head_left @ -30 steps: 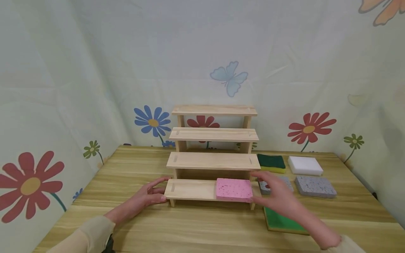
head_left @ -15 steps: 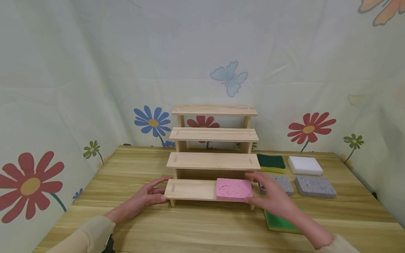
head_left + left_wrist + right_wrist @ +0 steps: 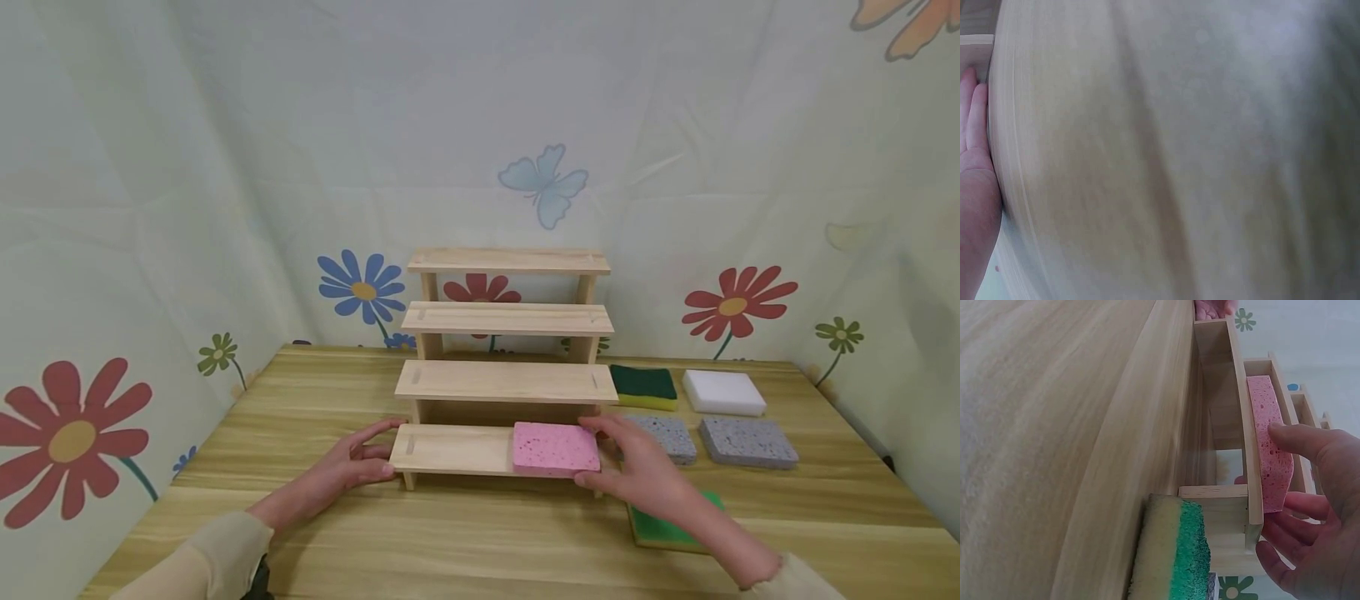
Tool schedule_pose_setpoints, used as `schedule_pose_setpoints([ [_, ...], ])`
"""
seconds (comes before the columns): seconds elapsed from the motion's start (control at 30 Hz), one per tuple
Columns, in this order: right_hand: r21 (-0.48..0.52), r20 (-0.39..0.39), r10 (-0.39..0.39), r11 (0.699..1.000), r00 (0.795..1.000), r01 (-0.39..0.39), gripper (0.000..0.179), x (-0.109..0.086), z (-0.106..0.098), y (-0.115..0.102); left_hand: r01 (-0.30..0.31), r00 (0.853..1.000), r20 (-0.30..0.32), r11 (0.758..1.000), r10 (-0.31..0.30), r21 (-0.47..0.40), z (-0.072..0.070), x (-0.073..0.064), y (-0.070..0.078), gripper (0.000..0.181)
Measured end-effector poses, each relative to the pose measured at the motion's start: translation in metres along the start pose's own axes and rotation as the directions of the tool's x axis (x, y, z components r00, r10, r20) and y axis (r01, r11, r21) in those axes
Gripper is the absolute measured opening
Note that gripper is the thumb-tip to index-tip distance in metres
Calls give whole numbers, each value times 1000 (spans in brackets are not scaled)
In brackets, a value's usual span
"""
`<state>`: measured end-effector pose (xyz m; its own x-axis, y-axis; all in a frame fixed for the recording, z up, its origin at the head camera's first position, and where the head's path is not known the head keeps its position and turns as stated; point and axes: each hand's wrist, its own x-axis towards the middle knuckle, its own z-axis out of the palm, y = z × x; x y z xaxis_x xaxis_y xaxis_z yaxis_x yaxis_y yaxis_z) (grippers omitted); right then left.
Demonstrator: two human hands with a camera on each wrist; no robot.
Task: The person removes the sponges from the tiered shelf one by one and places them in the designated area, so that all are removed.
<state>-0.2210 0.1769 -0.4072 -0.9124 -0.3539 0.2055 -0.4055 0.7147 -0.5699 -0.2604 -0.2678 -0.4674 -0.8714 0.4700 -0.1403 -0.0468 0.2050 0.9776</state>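
Observation:
A pink speckled sponge lies flat on the lowest step of a light wooden stepped shelf, at its right end. My right hand holds the sponge by its right end, thumb at the front and fingers behind. In the right wrist view the thumb presses the face of the sponge, and the other fingers are bent near its end. My left hand touches the left end of the same step. Its visible fingers are fairly straight in the left wrist view; the rest of that hand is out of frame there.
Right of the shelf lie a dark green and yellow sponge, a white sponge and two grey speckled sponges. A green sponge is partly under my right forearm. Flowered cloth hangs behind the wooden table.
My right hand has shifted left from the sponge's right edge and closed in on its end. The sponge has barely moved. My left hand stays where it was.

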Motion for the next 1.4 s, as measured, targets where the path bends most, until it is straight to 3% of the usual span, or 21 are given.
schedule_pose_setpoints([
  [0.47, 34, -1, 75, 997, 997, -75, 66, 1, -2, -4, -9, 1000, 11, 1000, 9, -5, 1, 0, 2, 75],
  [0.7, 50, -21, 73, 996, 997, -72, 68, -1, -4, -5, -36, 999, 25, 999, 36, -11, 0, 0, 1, 75],
  [1.07, 15, -85, 25, 1000, 996, -23, 67, -11, -8, 1, -26, 1000, 17, 1000, 26, -10, 1, 0, 1, 75],
  [1.4, 74, -111, 24, 997, 994, -16, 67, -20, -14, 11, -34, 999, 20, 999, 34, -11, 0, 0, 0, 73],
])
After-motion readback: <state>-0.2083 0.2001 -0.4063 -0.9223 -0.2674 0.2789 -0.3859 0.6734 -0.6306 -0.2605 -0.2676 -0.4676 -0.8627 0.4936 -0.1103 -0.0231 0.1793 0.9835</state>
